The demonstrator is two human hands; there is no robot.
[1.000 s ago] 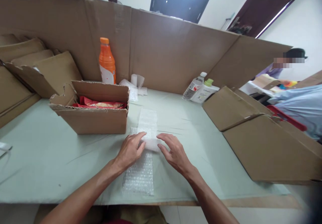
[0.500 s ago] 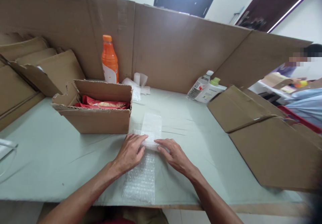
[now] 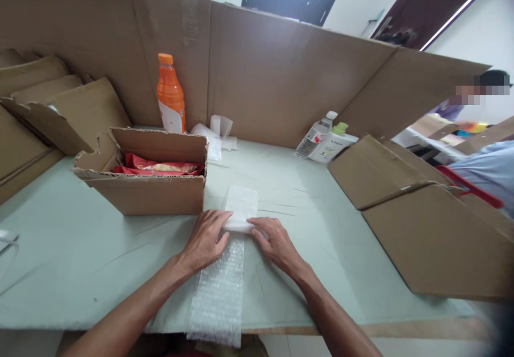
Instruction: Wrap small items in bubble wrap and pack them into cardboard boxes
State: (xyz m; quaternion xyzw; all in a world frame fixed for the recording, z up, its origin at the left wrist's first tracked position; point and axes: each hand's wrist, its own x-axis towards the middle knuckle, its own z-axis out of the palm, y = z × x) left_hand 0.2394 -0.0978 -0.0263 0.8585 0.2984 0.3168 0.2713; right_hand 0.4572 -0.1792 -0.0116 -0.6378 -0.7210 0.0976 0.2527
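Bubble-wrap strip [image 3: 219, 293], translucent, pebbled, oblong

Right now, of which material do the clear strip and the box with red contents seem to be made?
The clear strip seems plastic bubble wrap, shiny and translucent, judging by its rows of small bumps. The box looks like corrugated cardboard, brown and matt, given its rough, ridged top edges.

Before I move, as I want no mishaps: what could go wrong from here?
The clear bubble-wrap strip overhangs the front edge of the pale green table, so it might snag or slip. The bare left hand is close to the open brown cardboard box and could bump it.
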